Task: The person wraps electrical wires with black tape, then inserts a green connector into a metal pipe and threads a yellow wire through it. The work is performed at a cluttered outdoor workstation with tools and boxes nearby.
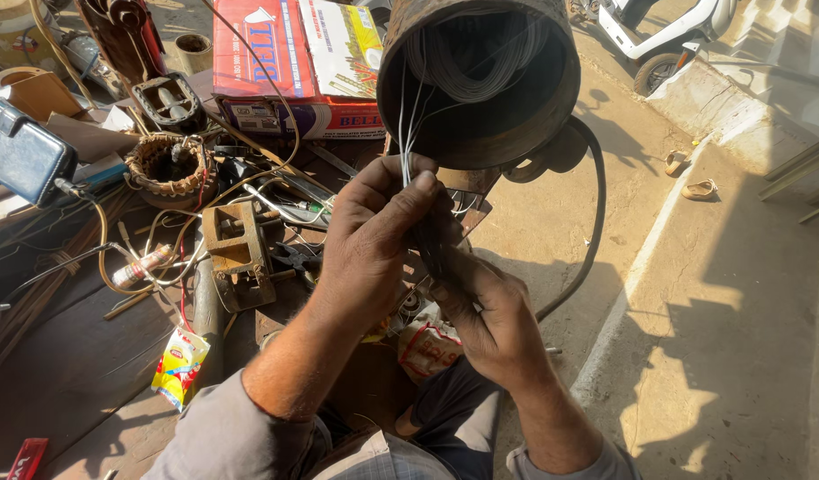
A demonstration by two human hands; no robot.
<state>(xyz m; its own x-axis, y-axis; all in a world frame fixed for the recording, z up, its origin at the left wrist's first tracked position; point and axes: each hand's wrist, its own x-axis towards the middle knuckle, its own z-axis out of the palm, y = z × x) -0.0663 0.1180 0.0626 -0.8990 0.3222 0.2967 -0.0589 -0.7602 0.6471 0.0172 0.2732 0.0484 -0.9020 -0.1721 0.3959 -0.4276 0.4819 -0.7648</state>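
The left hand (pixel 369 240) is raised in front of the motor shell (pixel 481 80), its fingers closed in a pinch on a bundle of thin pale wires (pixel 409 116) that run up from the fingertips into the shell's open mouth. The right hand (pixel 489 320) sits just below and beside it, fingers curled shut around the lower, darker stretch of the same bundle, the two hands touching. The shell is a rusty round drum, tilted so its opening faces the camera; inside, a ring of grey winding lines its wall, and the loose wires hang out over the lower rim. A thick black cable (pixel 596 204) curves down from behind the shell across the sunlit ground. To the left lies a cluttered bench (pixel 72 356): a copper coil (pixel 169 164) wound in a ring, a rusty metal block (pixel 236 249), pliers (pixel 294 258), stray wires and a small yellow packet (pixel 180 364). A red and white carton (pixel 294 62) stands behind the shell, partly hidden by it. Far right, a pair of sandals (pixel 690 178) lies on the concrete, and a white scooter (pixel 667 36) is parked beyond.
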